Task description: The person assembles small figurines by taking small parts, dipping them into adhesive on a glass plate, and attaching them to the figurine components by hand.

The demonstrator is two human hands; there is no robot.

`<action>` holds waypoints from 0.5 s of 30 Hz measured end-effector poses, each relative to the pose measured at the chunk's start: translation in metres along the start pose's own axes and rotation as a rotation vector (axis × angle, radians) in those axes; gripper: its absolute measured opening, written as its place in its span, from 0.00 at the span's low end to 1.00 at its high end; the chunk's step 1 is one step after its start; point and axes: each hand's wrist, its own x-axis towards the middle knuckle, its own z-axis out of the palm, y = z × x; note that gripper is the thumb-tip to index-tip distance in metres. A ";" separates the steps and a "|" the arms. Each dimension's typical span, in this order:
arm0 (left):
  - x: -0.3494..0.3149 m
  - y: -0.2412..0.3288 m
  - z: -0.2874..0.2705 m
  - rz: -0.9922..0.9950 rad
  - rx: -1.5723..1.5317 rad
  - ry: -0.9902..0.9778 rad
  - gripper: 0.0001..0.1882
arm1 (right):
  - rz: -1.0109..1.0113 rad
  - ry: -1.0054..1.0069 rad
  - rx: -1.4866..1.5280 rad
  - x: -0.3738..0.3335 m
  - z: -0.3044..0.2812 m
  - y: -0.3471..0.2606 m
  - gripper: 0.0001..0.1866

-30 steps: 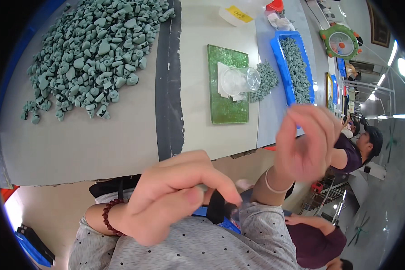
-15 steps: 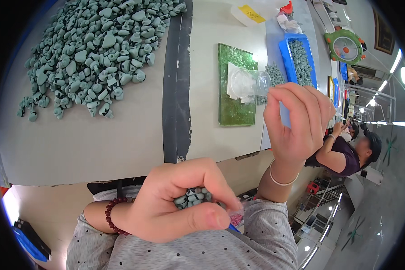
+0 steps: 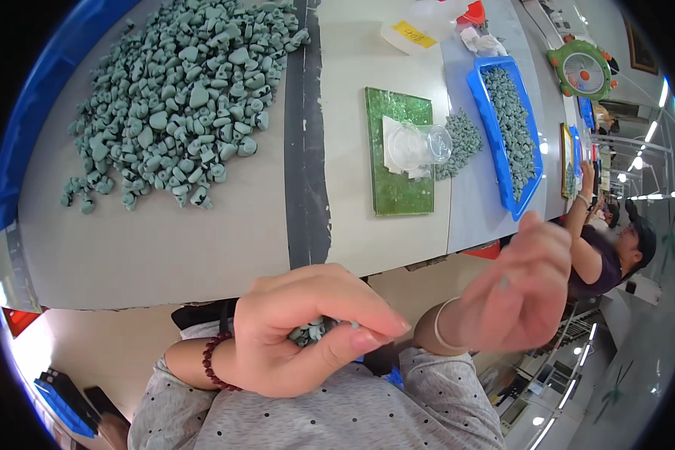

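My left hand is closed in front of my body, cupped round several small grey-green moulded pieces with dark markings. Between its thumb and index finger, a small pale-green bit shows at the tips. To the right, my right hand is raised off the table and smeared by motion. A tiny greenish spot appears near its fingers, too blurred to name. Beyond the hands, a green slab lies on the table. On it are a white sheet and a clear plastic cup lying on its side.
A large heap of grey-green pieces covers the far left. Right of the slab are a smaller pile and a blue tray of pieces. A white container and green fan stand farther back. A co-worker sits at right.
My right hand has moved down and to the right, away from the cup. The left hand's fingertips have come together. The whole view has shifted slightly.
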 end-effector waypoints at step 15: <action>-0.005 -0.009 -0.004 0.207 0.203 -0.159 0.12 | 0.276 -0.223 0.369 -0.022 0.001 -0.026 0.15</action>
